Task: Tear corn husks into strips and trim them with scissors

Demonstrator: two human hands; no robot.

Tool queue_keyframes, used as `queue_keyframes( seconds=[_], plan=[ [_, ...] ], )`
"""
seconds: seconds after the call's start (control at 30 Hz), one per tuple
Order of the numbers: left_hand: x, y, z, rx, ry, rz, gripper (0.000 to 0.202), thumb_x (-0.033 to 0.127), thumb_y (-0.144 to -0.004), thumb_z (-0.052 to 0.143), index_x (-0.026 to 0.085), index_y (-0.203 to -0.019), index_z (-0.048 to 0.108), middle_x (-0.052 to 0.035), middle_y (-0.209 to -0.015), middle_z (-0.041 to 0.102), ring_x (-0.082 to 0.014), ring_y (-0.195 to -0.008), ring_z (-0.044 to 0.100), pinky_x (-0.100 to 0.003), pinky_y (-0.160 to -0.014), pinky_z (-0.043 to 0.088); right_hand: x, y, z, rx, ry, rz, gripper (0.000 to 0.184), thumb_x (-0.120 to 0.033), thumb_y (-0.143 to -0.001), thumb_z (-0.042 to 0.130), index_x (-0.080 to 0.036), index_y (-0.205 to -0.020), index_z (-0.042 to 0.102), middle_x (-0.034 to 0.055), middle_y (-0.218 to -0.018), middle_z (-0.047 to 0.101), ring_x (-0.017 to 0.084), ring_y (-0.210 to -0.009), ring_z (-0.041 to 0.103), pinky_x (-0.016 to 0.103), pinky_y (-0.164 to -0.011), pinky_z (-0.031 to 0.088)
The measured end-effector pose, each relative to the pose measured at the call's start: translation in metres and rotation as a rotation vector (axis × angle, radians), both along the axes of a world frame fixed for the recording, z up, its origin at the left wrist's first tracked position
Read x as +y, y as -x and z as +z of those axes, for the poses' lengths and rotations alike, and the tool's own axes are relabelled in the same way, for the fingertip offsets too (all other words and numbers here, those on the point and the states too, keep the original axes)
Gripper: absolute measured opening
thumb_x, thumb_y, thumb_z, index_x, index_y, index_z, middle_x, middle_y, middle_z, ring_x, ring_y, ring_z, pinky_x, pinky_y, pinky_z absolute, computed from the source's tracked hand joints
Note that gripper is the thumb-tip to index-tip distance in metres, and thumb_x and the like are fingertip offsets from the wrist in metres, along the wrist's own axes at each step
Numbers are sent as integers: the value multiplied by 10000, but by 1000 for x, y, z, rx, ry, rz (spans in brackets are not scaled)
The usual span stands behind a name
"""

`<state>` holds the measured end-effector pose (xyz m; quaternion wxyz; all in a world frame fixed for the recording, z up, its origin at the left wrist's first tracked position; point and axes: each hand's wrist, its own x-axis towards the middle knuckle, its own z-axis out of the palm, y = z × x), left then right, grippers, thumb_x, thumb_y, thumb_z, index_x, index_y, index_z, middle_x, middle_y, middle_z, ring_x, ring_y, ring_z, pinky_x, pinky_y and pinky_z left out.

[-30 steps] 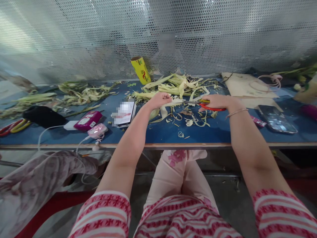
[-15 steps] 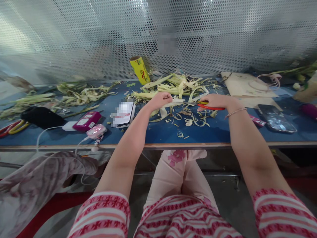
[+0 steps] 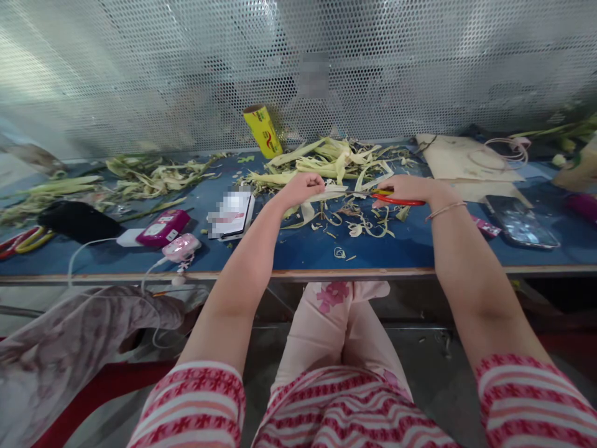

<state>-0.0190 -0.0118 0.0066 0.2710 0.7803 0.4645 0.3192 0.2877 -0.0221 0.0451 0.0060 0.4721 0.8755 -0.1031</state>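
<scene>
Left hand (image 3: 304, 186) fisted round pale leaf strip (image 3: 326, 196) at frame centre, right hand (image 3: 407, 188) clamped on red-handled scissors (image 3: 396, 200) just right of it, both over blue table (image 3: 303, 246), husk scraps (image 3: 331, 162) behind, phone (image 3: 232, 215) w/ pink gadgets center-left.

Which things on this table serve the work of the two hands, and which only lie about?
In use: left hand, pale leaf strip, right hand, red scissors, leaf pile.
Lying about: yellow roll, pink power bank, dark phone, cardboard sheet.
</scene>
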Motion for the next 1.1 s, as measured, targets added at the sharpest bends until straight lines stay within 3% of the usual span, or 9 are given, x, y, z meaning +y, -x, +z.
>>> queue_keyframes(
  seconds=[0.37,0.83,0.97,1.1],
  plan=[
    [-1,-3,0,-36,7,10,120,296,-801,653,177,-792,651,-5,-675,575,-109,-632,461,-273,-648,350,0,0,0,23,32,-4,642,-839,-712,552,-231,-852,703,71,-862,671,229,-755,575,338,-669,350],
    [-4,-4,5,-56,-47,22,127,287,-800,647,161,-781,649,31,-581,489,-93,-556,382,-250,-579,297,0,-1,0,70,22,-10,614,-839,-712,586,-227,-734,634,48,-751,601,201,-714,502,337,-653,313],
    [-5,-6,6,-55,-51,69,148,295,-816,634,151,-819,665,-9,-688,603,-113,-637,496,-265,-644,384,-1,-1,2,70,-12,-47,595,-822,-701,615,-227,-715,619,40,-711,588,189,-676,485,332,-631,300],
    [-10,-9,9,-66,-24,46,261,321,-723,740,162,-923,689,-74,-930,714,-177,-875,633,-316,-821,472,1,0,2,69,-66,-77,611,-832,-686,614,-221,-716,619,39,-701,586,182,-655,478,328,-616,297]
  ],
)
